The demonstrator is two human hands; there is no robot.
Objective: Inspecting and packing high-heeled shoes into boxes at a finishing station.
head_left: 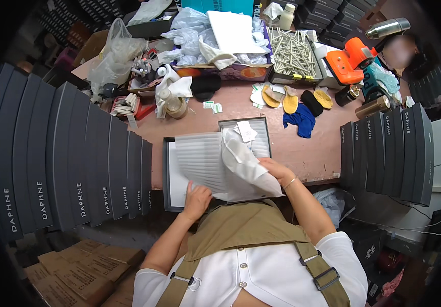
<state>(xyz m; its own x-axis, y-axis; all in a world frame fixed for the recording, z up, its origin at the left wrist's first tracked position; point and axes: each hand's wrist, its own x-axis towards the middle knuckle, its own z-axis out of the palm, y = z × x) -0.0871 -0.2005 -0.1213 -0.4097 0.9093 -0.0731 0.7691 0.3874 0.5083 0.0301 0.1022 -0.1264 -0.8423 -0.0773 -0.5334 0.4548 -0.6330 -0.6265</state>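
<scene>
Left grip half closed, fingers loosely curled at the lower edge of the foam sheet; can't tell if it pinches it. Right grip bent in on the right edge of the white wrap, nearly closed, seems to have hold of it; fingertips partly hidden, exact pinch unclear. Wrap lies between the two grips, its far end beyond them, with a card on top. Dark shoebox sits under both, rim just left of the left grip, a second dark-rimmed part reaching beyond the right grip. All this on a pinkish-brown table, surface scuffed, bare to the right of the right grip. Beyond right grip: blue cloth, yellow pads, then a box of pale sticks and an orange device. Beyond left grip: small sachets, a jar, a red tray, farther off a clear bag. Straight ahead of both, at the far side, a carton heaped with pale plastic and a white sheet. Room: tall row of dark boxes left of left grip, shorter row right of right grip, brown cartons low behind left grip, cables at far right.
</scene>
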